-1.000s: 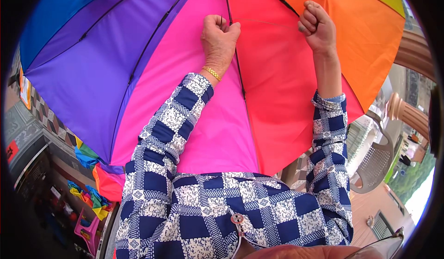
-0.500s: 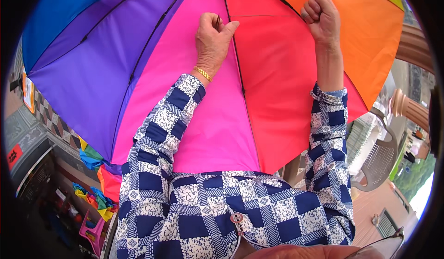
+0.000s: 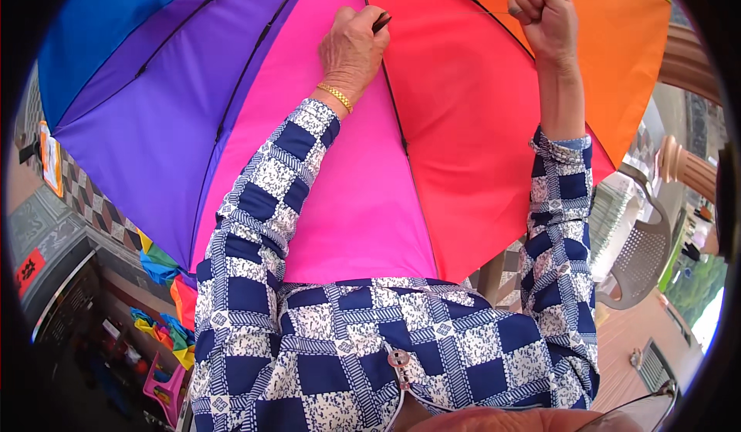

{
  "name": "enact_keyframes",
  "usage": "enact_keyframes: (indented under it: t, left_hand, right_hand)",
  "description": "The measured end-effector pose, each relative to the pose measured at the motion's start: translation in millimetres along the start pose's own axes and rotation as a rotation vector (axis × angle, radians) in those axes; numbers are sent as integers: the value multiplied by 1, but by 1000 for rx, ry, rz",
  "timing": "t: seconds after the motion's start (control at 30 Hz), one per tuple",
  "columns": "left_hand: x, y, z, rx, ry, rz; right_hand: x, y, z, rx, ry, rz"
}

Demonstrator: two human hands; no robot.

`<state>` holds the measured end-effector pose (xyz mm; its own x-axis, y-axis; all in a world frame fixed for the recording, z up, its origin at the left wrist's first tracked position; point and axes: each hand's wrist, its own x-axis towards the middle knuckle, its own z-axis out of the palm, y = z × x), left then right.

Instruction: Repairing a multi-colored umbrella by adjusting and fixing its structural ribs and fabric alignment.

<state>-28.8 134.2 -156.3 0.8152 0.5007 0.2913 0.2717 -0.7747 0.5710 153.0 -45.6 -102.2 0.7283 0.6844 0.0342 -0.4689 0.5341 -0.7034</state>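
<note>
A rainbow-coloured umbrella [image 3: 355,208] is spread in front of me with its inner side and black ribs showing. My left hand [image 3: 351,54], a gold bracelet at its wrist, is closed by the rib [image 3: 397,111] between the pink and red panels. From its fingers sticks out a small dark tool [image 3: 381,22], perhaps thread snips; its exact kind is hard to make out. Over the orange panel my right hand [image 3: 549,23] is raised in a pinch, with a ring on one finger. It holds a thin thread, barely visible now; its fingertips reach the upper picture edge.
To the right stand a grey plastic chair [image 3: 637,258] and a brownish column [image 3: 687,166]. At the lower left lie more rainbow-coloured fabric [image 3: 158,266] and a pink basket [image 3: 166,393]. The umbrella's lower edge touches my checked shirt.
My left hand has turned and moved slightly up, the dark tool now showing beyond its fingers. My right hand has risen to the right. The thread stretched between them no longer shows clearly.
</note>
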Motion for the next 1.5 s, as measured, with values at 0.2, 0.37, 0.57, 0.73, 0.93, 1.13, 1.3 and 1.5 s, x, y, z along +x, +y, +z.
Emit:
enact_keyframes:
  t: [0.2,0.37,0.57,0.73,0.93,1.13,1.3,1.5]
  left_hand:
    - [9,-5,-5,25,142,64]
    - [35,7,-6,-248,-8,-44]
    - [54,27,-13,-636,-232,-219]
    - [51,36,-8,-657,-229,-202]
    - [43,25,-10,-892,-225,-626]
    - [35,28,-7,-1167,-54,-739]
    - [28,19,-1,-1239,-56,-738]
    - [29,14,8,-1068,-137,-556]
  right_hand:
    - [-14,38,49,-494,137,-38]
    - [-30,80,15,-1088,-175,-204]
    - [-34,92,46,-1186,-126,-5]
    - [-26,116,40,-1243,115,-314]
    - [-30,125,39,-656,275,-104]
    - [-24,121,32,-283,383,-150]
    - [-20,107,28,114,256,-100]
    - [-1,63,-29,141,-318,49]
